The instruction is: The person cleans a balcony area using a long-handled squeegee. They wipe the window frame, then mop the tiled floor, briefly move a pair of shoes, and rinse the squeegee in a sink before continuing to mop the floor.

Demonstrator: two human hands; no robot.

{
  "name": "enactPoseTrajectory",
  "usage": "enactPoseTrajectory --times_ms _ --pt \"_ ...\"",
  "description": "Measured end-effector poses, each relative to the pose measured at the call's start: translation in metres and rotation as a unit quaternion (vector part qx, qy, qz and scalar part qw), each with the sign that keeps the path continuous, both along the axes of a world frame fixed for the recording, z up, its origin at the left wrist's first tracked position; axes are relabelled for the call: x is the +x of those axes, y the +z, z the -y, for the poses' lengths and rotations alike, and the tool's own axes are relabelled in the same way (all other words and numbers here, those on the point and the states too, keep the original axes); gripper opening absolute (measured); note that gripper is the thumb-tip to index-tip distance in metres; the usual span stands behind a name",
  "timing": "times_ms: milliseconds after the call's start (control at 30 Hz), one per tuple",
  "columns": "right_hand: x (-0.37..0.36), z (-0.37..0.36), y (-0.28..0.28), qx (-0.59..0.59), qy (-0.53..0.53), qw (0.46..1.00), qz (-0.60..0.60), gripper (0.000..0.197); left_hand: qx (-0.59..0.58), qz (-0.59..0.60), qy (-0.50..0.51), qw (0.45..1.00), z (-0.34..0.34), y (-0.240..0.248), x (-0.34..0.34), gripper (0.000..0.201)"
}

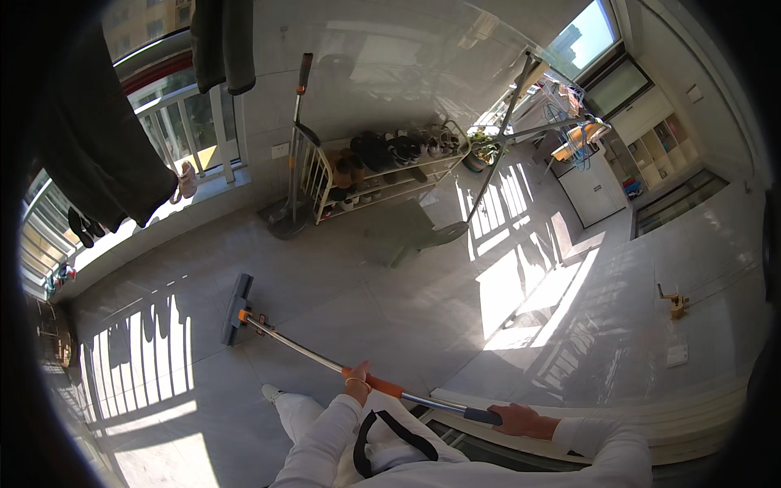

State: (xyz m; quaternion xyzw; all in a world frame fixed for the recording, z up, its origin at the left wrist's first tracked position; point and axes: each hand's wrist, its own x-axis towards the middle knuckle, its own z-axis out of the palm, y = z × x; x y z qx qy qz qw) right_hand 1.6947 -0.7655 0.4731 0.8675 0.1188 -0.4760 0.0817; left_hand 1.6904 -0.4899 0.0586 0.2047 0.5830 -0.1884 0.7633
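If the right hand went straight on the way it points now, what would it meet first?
Heading leftward along the pole, the right hand would probably meet the orange grip first, with the left hand just beyond; depth is hard to judge.

Probably a home balcony: dark clothes [102, 142] hang by a white railing [218, 122], and shoes [403, 150] fill a rack [317, 183].

Your left hand [356, 382] grips the orange sleeve [386, 385] on the pole of a flat-headed floor mop [309, 351], and your right hand [517, 421] holds its dark grey end [482, 416]. The mop's grey head [237, 309] rests on the tiled floor [350, 293], ahead of your white shoe [272, 394]. Beyond stands a shoe rack [382, 193] with a long-handled dustpan [289, 224] beside it; dark trousers [106, 138] hang at your upper left, and barred sunlight falls on both sides.
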Motion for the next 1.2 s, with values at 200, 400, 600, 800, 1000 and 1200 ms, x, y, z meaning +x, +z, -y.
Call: enactPoseTrajectory --times_ms 200,400,600,800,1000,1200 --pt "-0.034 -0.288 -0.102 0.166 0.074 0.982 -0.054 0.060 0.081 -0.080 0.093 0.989 -0.291 0.037 -0.035 0.048" --pt "-0.071 -0.486 -0.165 0.267 -0.148 0.910 -0.279 0.069 0.423 -0.098 -0.048 0.900 -0.466 0.010 -0.090 0.019" --pt "-0.065 -0.428 -0.186 0.186 -0.166 0.926 -0.284 0.075 0.423 -0.096 -0.123 0.893 -0.410 -0.051 -0.084 0.018" --pt "-0.029 -0.215 -0.162 0.096 -0.087 0.984 -0.125 0.057 0.231 -0.007 -0.062 0.971 -0.116 -0.033 -0.053 0.019" --pt "0.024 -0.071 -0.127 0.005 0.013 0.999 -0.047 0.050 -0.330 0.009 -0.148 0.932 0.130 0.042 0.019 0.071" --pt "0.062 -0.033 -0.114 -0.055 0.091 0.994 -0.010 0.045 -0.127 0.064 0.032 0.989 0.113 0.028 0.007 0.085"
